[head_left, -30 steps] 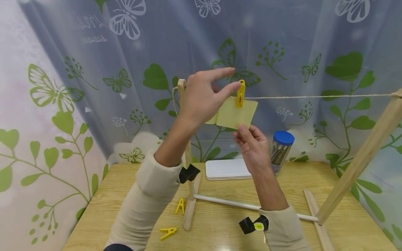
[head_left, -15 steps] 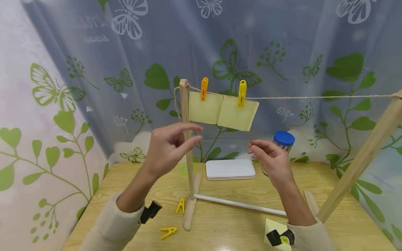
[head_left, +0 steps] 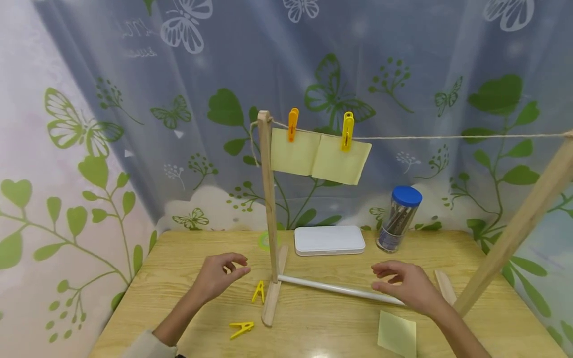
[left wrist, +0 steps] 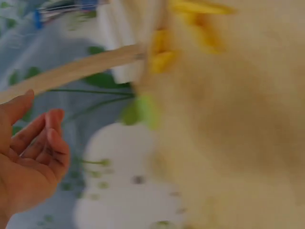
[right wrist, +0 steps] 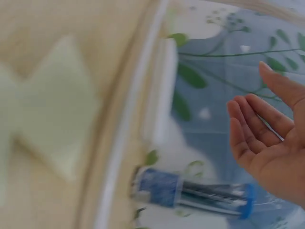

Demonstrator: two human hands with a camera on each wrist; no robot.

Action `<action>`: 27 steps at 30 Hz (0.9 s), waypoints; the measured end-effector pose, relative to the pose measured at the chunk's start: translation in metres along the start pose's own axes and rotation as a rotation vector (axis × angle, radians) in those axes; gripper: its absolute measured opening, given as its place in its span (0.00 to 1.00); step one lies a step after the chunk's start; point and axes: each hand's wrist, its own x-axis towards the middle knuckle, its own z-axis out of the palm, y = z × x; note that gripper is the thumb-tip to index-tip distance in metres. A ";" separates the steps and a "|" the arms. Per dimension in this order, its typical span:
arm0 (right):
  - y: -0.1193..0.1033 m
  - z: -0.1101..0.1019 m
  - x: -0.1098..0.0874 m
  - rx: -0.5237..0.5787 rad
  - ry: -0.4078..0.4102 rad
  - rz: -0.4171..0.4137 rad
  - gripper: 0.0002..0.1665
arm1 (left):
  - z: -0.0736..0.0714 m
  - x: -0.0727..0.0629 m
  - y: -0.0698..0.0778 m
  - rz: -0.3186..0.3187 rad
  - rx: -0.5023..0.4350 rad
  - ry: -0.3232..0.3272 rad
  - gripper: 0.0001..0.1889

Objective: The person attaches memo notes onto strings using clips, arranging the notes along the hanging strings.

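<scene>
Two pale yellow paper squares hang from a string [head_left: 425, 137], one under an orange clothespin [head_left: 293, 125], the other under a yellow clothespin [head_left: 347, 132]. My left hand [head_left: 219, 274] hovers over the table left of the wooden post, fingers loosely bent, holding nothing. Nearest to it are two yellow clothespins lying on the table, an upper clothespin [head_left: 258, 292] and a lower clothespin [head_left: 242, 328]. My right hand [head_left: 409, 286] hangs above a yellow sticky note [head_left: 397, 334] on the table, fingers relaxed around air. In the right wrist view its palm faces the camera, bare.
The string runs between a left wooden post [head_left: 268, 209] and a slanted right post [head_left: 515, 233], joined low down by a white rod [head_left: 335, 287]. Behind the rod lie a white case [head_left: 329, 240] and a blue-lidded jar of pens [head_left: 398, 219]. A printed curtain backs the table.
Both hands have left the hanging papers and come down toward the table, the left one leftward, the right one rightward. The second paper stays clipped on the string.
</scene>
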 end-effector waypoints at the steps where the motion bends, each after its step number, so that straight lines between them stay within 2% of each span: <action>1: 0.006 0.002 -0.002 -0.018 -0.025 0.014 0.24 | 0.004 -0.001 -0.009 -0.036 -0.004 -0.023 0.13; 5: 0.033 0.010 -0.011 -0.055 -0.105 0.058 0.25 | 0.025 -0.005 -0.037 -0.130 -0.006 -0.107 0.14; 9: 0.054 0.018 -0.022 -0.104 -0.150 0.072 0.25 | 0.044 -0.010 -0.050 -0.155 -0.016 -0.147 0.12; 13: 0.067 0.025 -0.030 -0.200 -0.131 0.089 0.25 | 0.056 -0.012 -0.053 -0.134 -0.003 -0.148 0.09; 17: 0.073 0.029 -0.035 -0.284 -0.083 0.143 0.26 | 0.064 -0.013 -0.052 -0.116 0.017 -0.145 0.07; 22: 0.077 0.031 -0.038 -0.316 -0.076 0.203 0.26 | 0.065 -0.013 -0.052 -0.087 0.048 -0.143 0.05; 27: 0.079 0.033 -0.038 -0.340 -0.078 0.235 0.25 | 0.062 -0.014 -0.052 -0.085 0.131 -0.130 0.06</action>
